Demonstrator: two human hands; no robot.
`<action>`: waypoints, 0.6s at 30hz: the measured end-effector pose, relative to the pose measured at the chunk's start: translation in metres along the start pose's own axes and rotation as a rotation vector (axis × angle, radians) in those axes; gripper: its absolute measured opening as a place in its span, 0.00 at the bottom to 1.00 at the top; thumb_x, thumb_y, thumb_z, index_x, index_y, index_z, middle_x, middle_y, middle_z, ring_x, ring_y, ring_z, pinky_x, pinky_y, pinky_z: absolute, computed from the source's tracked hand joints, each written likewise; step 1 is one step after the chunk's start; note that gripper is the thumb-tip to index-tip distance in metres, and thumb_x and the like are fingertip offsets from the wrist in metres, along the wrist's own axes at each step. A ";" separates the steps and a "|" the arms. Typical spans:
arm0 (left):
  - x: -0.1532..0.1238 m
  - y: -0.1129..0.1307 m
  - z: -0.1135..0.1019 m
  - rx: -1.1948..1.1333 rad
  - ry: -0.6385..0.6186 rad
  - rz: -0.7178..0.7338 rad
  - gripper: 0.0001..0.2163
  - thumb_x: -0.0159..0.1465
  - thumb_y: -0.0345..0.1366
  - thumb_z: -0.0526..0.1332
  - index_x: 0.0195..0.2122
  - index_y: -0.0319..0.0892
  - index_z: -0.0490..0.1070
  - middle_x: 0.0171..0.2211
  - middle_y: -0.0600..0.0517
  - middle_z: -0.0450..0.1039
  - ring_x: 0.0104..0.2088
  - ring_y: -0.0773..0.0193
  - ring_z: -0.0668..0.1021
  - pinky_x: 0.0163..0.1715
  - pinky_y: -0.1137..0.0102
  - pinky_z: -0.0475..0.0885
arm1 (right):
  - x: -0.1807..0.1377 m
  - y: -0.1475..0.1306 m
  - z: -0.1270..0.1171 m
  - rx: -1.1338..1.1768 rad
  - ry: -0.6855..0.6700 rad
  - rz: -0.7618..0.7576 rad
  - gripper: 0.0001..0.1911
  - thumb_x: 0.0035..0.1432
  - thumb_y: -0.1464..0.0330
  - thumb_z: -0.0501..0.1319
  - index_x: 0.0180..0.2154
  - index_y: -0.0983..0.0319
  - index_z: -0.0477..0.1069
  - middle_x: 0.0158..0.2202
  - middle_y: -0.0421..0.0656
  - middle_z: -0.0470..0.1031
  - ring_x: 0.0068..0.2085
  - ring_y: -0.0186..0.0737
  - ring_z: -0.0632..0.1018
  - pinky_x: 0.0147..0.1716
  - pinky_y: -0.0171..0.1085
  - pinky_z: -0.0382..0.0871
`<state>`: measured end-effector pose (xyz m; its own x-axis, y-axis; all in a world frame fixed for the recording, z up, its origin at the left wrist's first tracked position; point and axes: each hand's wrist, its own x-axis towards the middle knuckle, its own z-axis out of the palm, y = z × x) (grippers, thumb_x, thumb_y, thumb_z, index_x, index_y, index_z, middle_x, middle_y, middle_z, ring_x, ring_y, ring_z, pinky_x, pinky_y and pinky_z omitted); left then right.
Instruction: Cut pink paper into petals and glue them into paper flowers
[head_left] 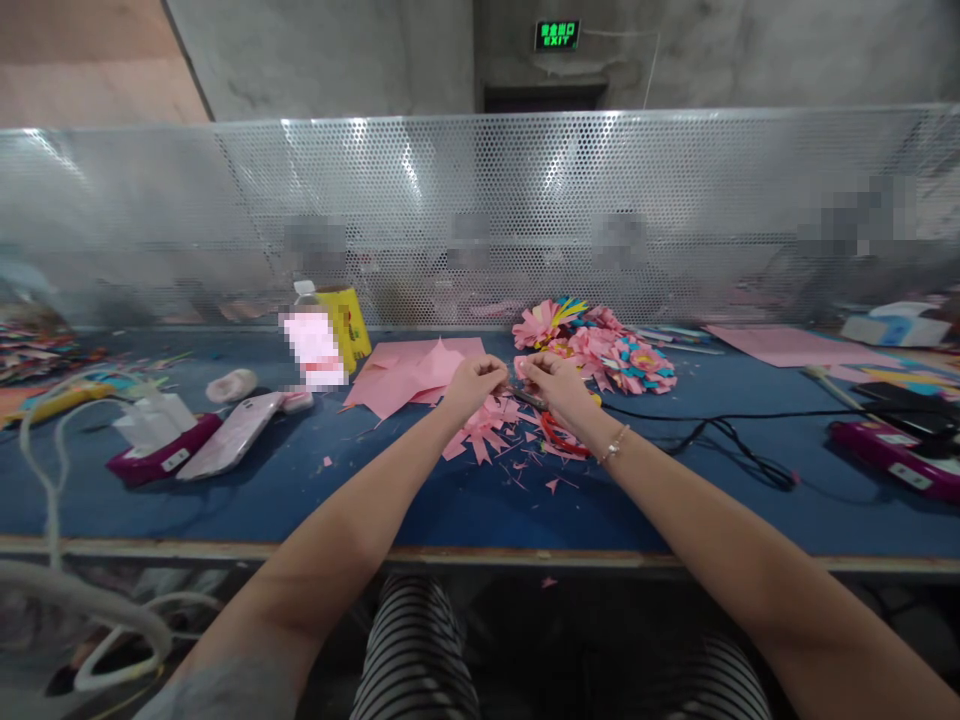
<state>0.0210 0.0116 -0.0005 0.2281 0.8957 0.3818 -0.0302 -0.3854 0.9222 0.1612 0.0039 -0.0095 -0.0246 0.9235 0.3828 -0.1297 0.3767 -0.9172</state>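
From my remote seat I look down on a matte blue tabletop [465, 515], scuffed along its wooden front edge, with a shiny perforated metal partition [420, 180] behind it. Thin pink paper sheets [397, 378] lie in a loose, creased pile, one corner peaking upward. To the right, ruffled paper flowers [637, 362] bunch together in pink, blue and yellow, their petals layered and ragged.

The right hand [559, 385] has thumb and finger pinched on a small pink paper piece [521, 365], held above the tabletop midway between the sheets and the flowers. The left hand [480, 382] faces it, just apart, fingertips drawn together; I can't tell whether they grip anything. The piece looks slight and pale, its outline mostly lost to me behind the fingers.

Below the hands, fringed pink paper [480, 432] spreads in splayed strips among slivers and triangular scraps. The red-handled scissors [551, 432] sit partly hidden by the right hand, so I can't make out how they are supported. Blocky blurring covers the front of a bottle [306, 298].
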 end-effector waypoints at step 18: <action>-0.007 -0.001 0.008 -0.010 -0.150 0.051 0.13 0.48 0.38 0.63 0.28 0.39 0.60 0.25 0.57 0.66 0.23 0.73 0.72 0.26 0.73 0.69 | 0.000 0.001 0.001 0.111 0.002 0.069 0.15 0.36 0.61 0.65 0.25 0.61 0.63 0.21 0.34 0.65 0.23 0.28 0.67 0.26 0.32 0.65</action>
<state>0.0268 0.0042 -0.0040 0.3687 0.8315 0.4155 -0.0550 -0.4266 0.9027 0.1602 0.0045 -0.0103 -0.0353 0.9471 0.3190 -0.2363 0.3022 -0.9235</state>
